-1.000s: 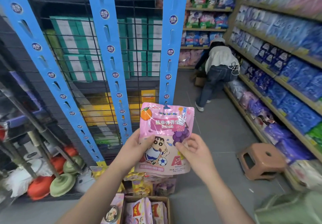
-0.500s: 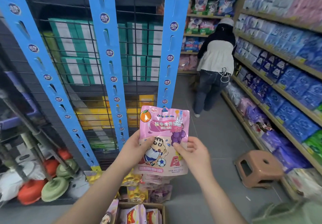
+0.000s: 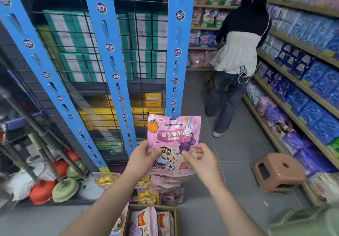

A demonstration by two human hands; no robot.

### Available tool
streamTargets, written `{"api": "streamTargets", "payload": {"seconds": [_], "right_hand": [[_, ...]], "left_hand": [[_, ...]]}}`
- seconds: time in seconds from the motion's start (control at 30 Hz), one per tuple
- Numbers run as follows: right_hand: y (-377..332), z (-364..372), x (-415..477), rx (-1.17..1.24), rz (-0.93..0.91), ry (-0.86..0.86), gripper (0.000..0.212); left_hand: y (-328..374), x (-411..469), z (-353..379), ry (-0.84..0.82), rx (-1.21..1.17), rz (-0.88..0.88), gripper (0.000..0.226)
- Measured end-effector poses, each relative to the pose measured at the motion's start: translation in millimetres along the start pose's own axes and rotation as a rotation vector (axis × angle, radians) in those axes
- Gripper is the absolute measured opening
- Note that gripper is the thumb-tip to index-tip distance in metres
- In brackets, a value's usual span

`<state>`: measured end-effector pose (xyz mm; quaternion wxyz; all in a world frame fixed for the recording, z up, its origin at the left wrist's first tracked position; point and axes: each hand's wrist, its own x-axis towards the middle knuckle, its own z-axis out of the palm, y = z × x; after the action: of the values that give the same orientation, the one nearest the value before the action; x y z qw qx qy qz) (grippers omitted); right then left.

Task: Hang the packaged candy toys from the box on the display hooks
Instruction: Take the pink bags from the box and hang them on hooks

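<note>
Pink candy pouch [image 3: 174, 144]: we read large white Chinese characters, "猜拳弹弹乐", across its middle; a small red brand oval at top left, too small for us to make out; a thin line of Latin letters beneath it, illegible. Blue display strips [image 3: 110, 56]: we note repeated round dark badges reading "添乐".

A grey tiled floor [image 3: 236, 155] is seen, on which an open cardboard box [image 3: 152, 210] of packets is set at the bottom edge. A brown plastic stool [image 3: 277, 171] is placed to the right, near the shelving. Red and green round mop heads [image 3: 55, 190] are rested on the floor at the left, beside the wire rack.
</note>
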<state>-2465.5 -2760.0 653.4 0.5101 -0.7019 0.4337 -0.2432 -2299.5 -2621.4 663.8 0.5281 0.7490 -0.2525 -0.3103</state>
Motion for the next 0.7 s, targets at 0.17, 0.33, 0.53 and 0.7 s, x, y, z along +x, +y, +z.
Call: {"api": "streamTargets", "payload": {"seconds": [0.17, 0.33, 0.53, 0.7], "right_hand": [[3, -6, 4, -0.024, -0.019, -0.037, 0.041], [28, -14, 3, -0.233, -0.024, -0.094, 0.056], [51, -15, -28, -0.777, -0.032, -0.36, 0.052], [51, 19, -73, -0.834, -0.237, -0.517, 0.052]], "left_hand": [[-2, -5, 4, 0.092, 0.233, 0.048, 0.029], [-8, -8, -2, 0.062, 0.527, 0.097, 0.047], [-44, -31, -19, -0.085, 1.016, -0.021, 0.073], [-82, -69, -27, -0.217, 1.27, -0.033, 0.068]]}}
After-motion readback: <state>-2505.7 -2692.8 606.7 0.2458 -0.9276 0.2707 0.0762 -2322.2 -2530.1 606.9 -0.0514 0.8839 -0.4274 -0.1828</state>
